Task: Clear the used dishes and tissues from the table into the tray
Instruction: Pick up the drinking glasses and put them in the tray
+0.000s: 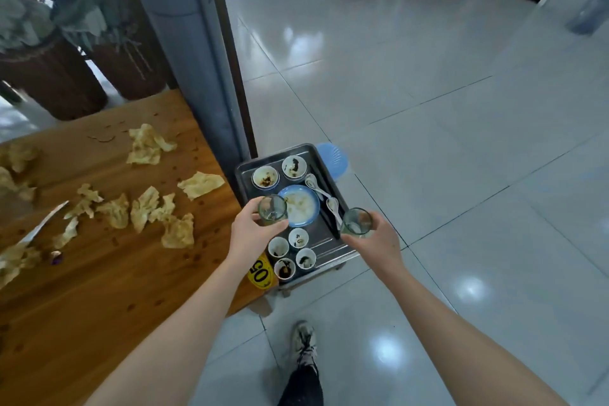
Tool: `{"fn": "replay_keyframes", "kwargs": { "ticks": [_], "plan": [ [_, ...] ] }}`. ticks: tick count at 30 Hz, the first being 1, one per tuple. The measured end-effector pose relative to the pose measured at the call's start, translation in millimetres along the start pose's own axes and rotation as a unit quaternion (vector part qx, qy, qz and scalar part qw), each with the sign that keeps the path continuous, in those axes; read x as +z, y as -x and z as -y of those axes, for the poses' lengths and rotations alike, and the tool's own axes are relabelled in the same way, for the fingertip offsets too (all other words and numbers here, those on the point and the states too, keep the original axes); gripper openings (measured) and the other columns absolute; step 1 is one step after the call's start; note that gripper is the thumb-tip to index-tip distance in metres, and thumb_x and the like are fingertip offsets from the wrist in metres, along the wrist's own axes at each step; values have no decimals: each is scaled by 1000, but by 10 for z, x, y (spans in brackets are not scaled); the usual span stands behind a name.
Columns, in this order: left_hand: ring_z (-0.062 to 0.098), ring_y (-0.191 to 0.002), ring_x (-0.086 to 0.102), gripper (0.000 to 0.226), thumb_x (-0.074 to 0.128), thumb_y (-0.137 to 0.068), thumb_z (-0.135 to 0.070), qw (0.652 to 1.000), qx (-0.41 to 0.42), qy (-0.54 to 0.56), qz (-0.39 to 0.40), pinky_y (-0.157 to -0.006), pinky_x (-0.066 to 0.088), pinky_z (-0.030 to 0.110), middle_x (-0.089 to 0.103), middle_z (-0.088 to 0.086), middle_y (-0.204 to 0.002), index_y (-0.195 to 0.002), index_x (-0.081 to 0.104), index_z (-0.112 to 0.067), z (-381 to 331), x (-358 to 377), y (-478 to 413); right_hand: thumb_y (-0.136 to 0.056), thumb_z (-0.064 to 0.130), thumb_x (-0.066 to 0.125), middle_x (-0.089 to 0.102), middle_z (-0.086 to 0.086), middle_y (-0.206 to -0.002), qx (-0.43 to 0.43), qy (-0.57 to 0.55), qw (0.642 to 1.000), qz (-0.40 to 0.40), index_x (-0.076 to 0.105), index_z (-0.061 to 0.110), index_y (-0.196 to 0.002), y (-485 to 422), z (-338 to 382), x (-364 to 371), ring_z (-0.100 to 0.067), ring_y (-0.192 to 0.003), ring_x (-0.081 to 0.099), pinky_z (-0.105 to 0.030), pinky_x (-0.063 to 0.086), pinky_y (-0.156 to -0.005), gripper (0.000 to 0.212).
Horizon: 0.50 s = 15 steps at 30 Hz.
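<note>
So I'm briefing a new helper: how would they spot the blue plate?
Find the metal tray beside the wooden table. The blue plate lies in its middle, with small white bowls at either end. It alone is blue and wide.

Tray [324,242]: bowls [265,177] fill the far end, blue plate [301,204] the middle, cups [278,247] the near-left corner, spoons [333,204] the right side; bare metal shows at the near-right corner.

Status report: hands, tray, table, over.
Left hand holds left glass, right hand holds right glass, both above tray. Tissues not yet cleared from table. Tray crowded with bowls.
</note>
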State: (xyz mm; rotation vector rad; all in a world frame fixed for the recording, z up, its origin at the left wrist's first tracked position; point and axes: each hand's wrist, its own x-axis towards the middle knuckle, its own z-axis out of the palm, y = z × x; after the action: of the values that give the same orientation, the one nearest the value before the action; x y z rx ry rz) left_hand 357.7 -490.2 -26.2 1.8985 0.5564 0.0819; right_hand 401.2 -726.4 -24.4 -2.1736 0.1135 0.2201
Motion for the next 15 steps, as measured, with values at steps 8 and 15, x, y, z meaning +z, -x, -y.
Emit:
{"fn": "replay_keyframes", "kwargs": {
  "ticks": [8, 15],
  "plan": [
    [1, -97, 56, 52, 85, -68, -23, 999, -27, 26, 11, -73, 40, 12, 64, -16, -103, -113, 59, -28, -116, 534, -653, -63, 18, 84, 62, 5, -94, 10, 8, 1000, -4, 61, 14, -106, -834, -133, -116, -10, -85, 58, -7, 37, -64, 50],
    [15, -103, 57, 53, 85, -68, -20, 998, -56, 16, 16, -89, 49, 33, 64, -9, -108, -114, 59, -23, 45, 893, -943, -64, 18, 84, 62, 6, -95, 19, 29, 999, 20, 61, 15, -109, -1272, -350, -10, -9, -85, 56, -9, 36, -65, 51]
  ]
}}
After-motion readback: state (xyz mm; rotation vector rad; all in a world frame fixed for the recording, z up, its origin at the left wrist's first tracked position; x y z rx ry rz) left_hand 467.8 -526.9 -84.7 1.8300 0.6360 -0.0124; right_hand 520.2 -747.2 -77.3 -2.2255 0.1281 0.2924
